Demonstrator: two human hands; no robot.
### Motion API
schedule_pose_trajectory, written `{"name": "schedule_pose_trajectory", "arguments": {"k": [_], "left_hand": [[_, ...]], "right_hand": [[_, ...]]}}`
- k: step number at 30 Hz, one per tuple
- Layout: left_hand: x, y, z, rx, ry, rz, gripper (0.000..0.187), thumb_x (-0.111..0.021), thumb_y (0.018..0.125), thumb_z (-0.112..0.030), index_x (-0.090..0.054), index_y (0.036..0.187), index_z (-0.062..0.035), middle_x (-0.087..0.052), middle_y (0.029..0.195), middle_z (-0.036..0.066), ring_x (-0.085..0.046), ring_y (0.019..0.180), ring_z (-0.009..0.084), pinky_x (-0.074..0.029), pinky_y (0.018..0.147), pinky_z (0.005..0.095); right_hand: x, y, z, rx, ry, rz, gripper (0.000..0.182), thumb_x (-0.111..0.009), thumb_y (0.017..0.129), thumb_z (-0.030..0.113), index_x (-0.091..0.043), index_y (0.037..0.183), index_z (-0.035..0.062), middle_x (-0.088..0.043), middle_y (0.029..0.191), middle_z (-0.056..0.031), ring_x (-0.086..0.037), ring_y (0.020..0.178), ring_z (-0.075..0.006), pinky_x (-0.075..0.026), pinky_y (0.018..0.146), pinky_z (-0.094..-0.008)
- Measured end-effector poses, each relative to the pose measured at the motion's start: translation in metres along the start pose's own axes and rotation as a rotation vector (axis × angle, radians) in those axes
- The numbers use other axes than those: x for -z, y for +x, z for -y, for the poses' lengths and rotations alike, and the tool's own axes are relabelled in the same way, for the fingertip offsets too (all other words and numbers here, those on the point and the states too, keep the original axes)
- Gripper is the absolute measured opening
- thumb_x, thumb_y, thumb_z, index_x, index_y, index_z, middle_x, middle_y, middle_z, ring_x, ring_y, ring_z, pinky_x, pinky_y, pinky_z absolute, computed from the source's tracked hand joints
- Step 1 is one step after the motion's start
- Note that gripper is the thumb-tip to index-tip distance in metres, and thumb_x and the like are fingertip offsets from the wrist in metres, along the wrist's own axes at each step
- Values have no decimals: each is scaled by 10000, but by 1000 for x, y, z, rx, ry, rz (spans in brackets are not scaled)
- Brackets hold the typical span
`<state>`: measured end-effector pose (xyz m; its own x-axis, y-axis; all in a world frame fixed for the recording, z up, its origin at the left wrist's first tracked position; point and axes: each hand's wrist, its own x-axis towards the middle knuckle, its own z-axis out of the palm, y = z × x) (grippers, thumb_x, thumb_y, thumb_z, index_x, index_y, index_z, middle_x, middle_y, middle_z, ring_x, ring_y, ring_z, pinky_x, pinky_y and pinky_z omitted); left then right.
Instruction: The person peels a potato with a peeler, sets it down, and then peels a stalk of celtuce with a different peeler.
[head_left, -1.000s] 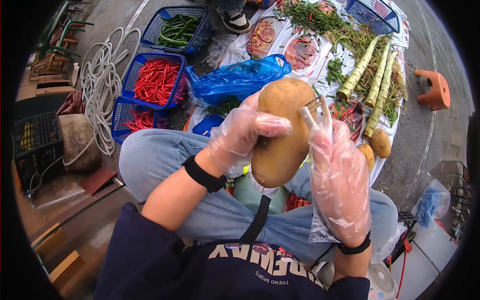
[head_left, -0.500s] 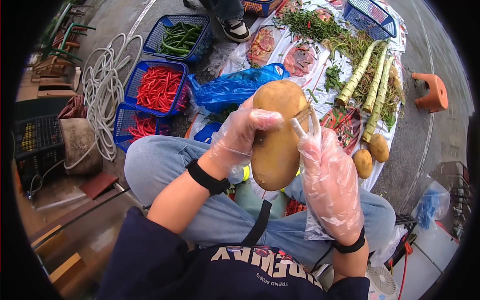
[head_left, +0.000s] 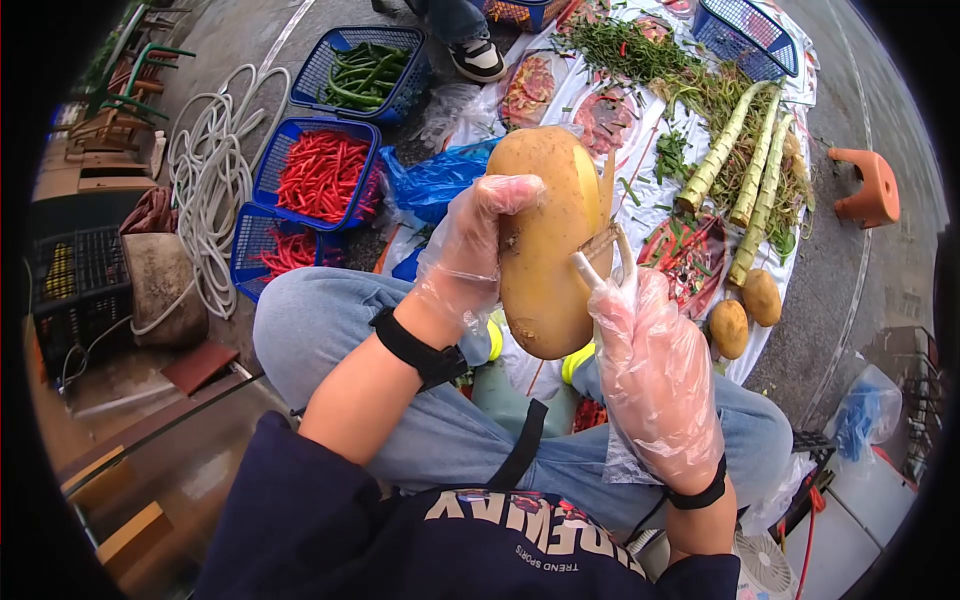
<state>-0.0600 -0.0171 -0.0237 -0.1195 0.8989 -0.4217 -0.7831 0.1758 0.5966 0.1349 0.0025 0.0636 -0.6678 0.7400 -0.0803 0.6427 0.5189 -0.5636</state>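
Note:
A large potato [head_left: 545, 275] is held upright in front of me by my left hand [head_left: 465, 250], closed round its left side with the thumb on its face. My right hand [head_left: 662, 385] grips a white Y-shaped peeler [head_left: 627, 258], whose head lies against the potato's right side. A pale yellow peeled strip [head_left: 587, 190] shows on the upper right of the potato, with a thin peel [head_left: 608, 185] standing beside it. Clear plastic gloves cover both hands. Two more potatoes [head_left: 729, 330] lie on the ground sheet to the right.
Blue baskets of red chillies [head_left: 322, 178] and green peppers [head_left: 365, 76] stand at left, beside a coiled white hose [head_left: 215, 160]. Thick green stems [head_left: 724, 150] and cut greens lie on the sheet. An orange stool [head_left: 865, 188] is at right; another person's shoe [head_left: 478, 60] is ahead.
The peeler has moved down along the potato's right side, baring a pale strip and lifting a peel. The potato has shifted slightly up and left with my left hand.

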Motion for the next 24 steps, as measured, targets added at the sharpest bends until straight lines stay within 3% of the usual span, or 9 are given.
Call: {"name": "schedule_pose_trajectory", "arguments": {"k": [7, 12, 14, 15, 17, 19, 21, 22, 24], "left_hand": [[-16, -3, -9, 32, -18, -3, 443, -626, 820, -357, -620, 1104, -17, -663, 1011, 82, -654, 917, 191, -526, 871, 327], [-8, 8, -16, -152, 21, -138, 540, -620, 795, -407, -575, 1172, -22, -662, 1030, 126, -677, 899, 247, -563, 828, 380], [-9, 10, -26, -202, 12, -183, 587, -598, 799, -467, -563, 1188, -29, -661, 1046, 137, -686, 899, 265, -574, 819, 396], [-9, 12, -31, -251, 22, -221, 607, -591, 798, -490, -562, 1193, -29, -661, 1056, 140, -688, 909, 270, -573, 824, 395], [-6, 15, -37, -298, 26, -236, 622, -585, 799, -505, -559, 1198, -30, -660, 1065, 142, -688, 919, 272, -575, 827, 403], [-6, 14, -43, -359, 29, -257, 636, -580, 799, -521, -555, 1204, -30, -658, 1075, 145, -688, 929, 274, -577, 830, 410], [-10, 11, -47, -412, 43, -233, 651, -560, 824, -549, -556, 1231, -41, -656, 1121, 161, -675, 964, 298, -559, 858, 416], [-11, 9, -47, -419, 46, -237, 651, -560, 824, -549, -556, 1231, -41, -656, 1121, 161, -675, 964, 298, -559, 858, 416], [-15, 7, -45, -388, 8, -57, 706, -545, 818, -582, -530, 1266, -36, -626, 1181, 193, -647, 1030, 335, -547, 886, 435]], "right_hand": [[-3, -2, 1, -26, 50, -2, 114, -523, 943, 162, -596, 1024, 133, -498, 852, -162, -589, 619, -318, -455, 502, -429], [-2, -12, -1, 57, -97, 39, 145, -563, 906, 144, -591, 1042, 104, -514, 893, -159, -589, 614, -299, -450, 496, -420], [-2, -13, 1, -95, 35, 197, 195, -475, 1001, 183, -517, 1018, -7, -536, 847, -234, -547, 712, -417, -422, 584, -494], [-3, -17, -3, -100, 36, 193, 195, -475, 1001, 183, -517, 1018, -7, -536, 847, -234, -547, 712, -417, -422, 584, -494], [-3, -24, -16, 189, -135, 55, 162, -474, 996, 148, -527, 1012, -5, -534, 869, -214, -536, 720, -403, -427, 613, -486], [14, -12, -16, -166, 34, 153, 202, -458, 1005, 169, -541, 1055, -8, -552, 851, -175, -553, 727, -385, -431, 646, -480], [22, -9, -38, -285, 310, 135, 368, -415, 1034, 311, -597, 1050, -9, -543, 794, -140, -509, 690, -327, -423, 671, -424], [23, -9, -46, -346, 449, 126, 371, -404, 1038, 323, -573, 978, -2, -558, 785, -186, -539, 718, -384, -436, 676, -453], [20, -7, -52, -413, 589, 108, 389, -392, 1042, 335, -548, 906, 4, -573, 776, -232, -568, 747, -442, -449, 680, -482]]}}
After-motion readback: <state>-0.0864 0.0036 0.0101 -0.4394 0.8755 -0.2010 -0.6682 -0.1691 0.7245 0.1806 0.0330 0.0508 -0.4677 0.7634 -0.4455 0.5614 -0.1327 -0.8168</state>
